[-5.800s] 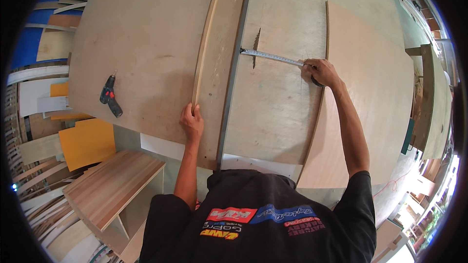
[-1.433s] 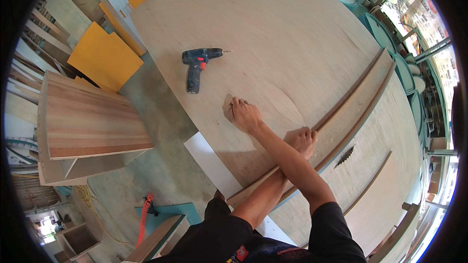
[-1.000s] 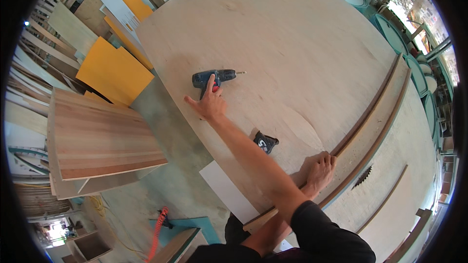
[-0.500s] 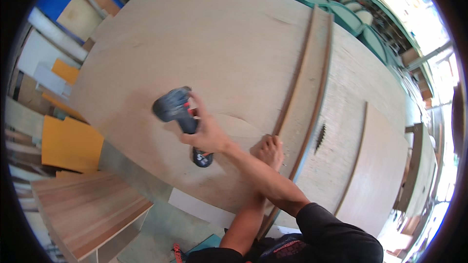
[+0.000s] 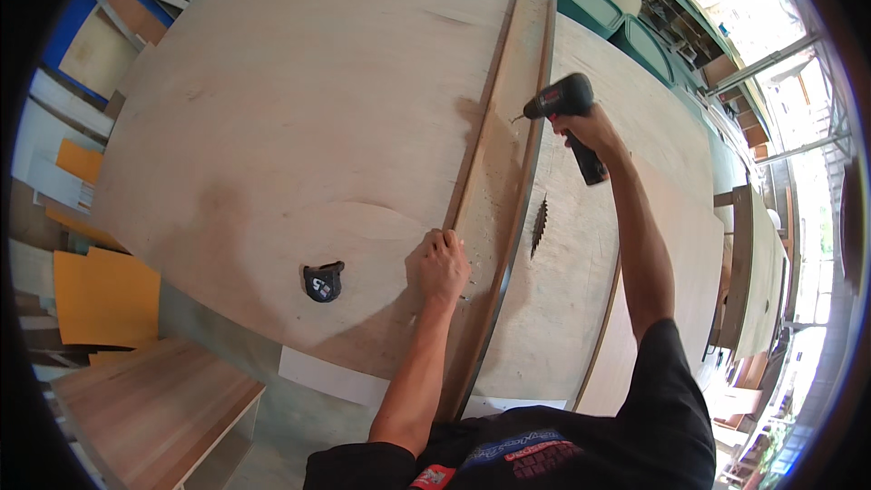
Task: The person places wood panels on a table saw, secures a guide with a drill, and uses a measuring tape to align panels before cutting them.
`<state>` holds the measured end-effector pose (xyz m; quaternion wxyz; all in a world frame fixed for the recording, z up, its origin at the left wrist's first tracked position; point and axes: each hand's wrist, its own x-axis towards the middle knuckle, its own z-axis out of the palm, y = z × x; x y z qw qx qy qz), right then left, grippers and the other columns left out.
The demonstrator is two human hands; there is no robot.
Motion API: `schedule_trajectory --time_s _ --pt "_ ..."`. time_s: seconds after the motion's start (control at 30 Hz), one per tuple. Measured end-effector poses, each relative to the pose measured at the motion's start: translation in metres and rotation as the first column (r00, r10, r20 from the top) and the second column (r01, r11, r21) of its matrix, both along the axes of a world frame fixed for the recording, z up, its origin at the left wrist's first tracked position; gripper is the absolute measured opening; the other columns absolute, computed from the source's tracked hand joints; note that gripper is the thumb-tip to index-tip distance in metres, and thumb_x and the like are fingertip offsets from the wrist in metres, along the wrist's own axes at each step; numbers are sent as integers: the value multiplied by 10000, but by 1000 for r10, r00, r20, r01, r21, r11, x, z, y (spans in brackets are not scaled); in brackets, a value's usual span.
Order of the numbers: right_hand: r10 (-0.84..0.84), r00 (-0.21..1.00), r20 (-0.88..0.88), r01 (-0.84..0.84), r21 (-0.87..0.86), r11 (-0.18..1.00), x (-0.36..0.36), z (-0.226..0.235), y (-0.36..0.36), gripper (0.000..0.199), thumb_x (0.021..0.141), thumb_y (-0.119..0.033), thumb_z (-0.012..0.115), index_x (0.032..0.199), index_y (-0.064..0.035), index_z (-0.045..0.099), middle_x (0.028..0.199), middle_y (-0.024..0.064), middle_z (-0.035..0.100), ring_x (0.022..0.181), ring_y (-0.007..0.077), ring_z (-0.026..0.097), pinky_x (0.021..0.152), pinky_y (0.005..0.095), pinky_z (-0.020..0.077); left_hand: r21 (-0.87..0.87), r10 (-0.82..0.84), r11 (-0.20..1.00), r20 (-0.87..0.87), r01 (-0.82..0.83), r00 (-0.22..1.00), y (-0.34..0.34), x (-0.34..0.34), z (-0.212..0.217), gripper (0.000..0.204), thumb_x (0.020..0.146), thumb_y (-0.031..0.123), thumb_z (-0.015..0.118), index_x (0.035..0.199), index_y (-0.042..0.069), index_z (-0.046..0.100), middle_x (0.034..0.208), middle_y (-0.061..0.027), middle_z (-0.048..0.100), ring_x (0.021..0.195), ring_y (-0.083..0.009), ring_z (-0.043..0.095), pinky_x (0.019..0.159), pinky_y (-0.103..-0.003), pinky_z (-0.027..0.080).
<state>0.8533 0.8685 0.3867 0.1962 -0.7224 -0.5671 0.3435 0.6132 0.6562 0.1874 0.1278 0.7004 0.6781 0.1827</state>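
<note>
A long wooden channel-shaped piece (image 5: 487, 191) with raised side edges lies across the big plywood sheet (image 5: 299, 118). My left hand (image 5: 444, 265) is closed over its left edge, near its lower part. In my right hand (image 5: 594, 132) is a black cordless drill (image 5: 567, 100), gripped by the handle. The drill's thin bit points left over the channel's right side; I cannot tell whether it touches the wood. Small bits of debris lie inside the channel. To its right rests a dark, thin, serrated strip (image 5: 540, 228). A black tape measure (image 5: 323, 281) sits left of my left hand.
Another flat wooden panel (image 5: 667, 263) lies on the right of the sheet. A wood-grain cabinet (image 5: 159, 408) stands at the lower left, below yellow boards (image 5: 107, 298). Green-rimmed oval pieces (image 5: 590, 7) line the far edge. Offcuts lean at the far left.
My right hand has swung the drill from the left of the channel, across my left arm, to its right side. The tape measure now shows fully. My left hand stays on the edge.
</note>
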Motion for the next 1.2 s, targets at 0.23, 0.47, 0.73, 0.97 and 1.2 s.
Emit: schedule_trajectory --time_s 0.23,0.47,0.73,0.97,1.2 --pt "-1 998 59 11 -159 987 15 -10 52 276 744 -161 717 957 15 714 753 91 700 583 154 643 559 293 542 -7 -46 999 -2 46 999 3 0 -3 224 1002 262 549 993 43 503 906 -127 592 786 -263 664 548 -353 579" --pt "-12 999 52 20 -146 989 14 -23 60 260 713 -203 746 862 10 729 715 89 701 577 168 661 551 298 532 2 -41 999 1 41 999 3 0 2 214 998 246 555 973 40 504 897 -134 593 779 -277 663 563 -370 576" --pt "2 997 74 9 -148 989 13 -18 57 287 740 -172 730 963 9 718 757 90 706 571 153 648 546 289 541 1 -29 1000 2 29 1000 4 -1 7 202 979 237 586 977 46 519 890 -130 591 768 -296 659 607 -393 565" --pt "16 995 95 -2 -151 988 11 -24 58 258 728 -166 727 919 8 715 741 83 696 564 150 641 537 294 536 19 -33 999 -8 34 999 4 -1 5 206 973 226 595 972 35 519 878 -130 585 741 -285 652 601 -395 561" --pt "81 987 136 -54 -192 980 22 -32 72 194 670 -117 734 824 -2 705 673 66 663 543 147 623 502 295 516 4 -54 999 52 54 997 28 11 0 241 966 251 619 968 29 525 916 -144 581 832 -287 628 640 -414 539"
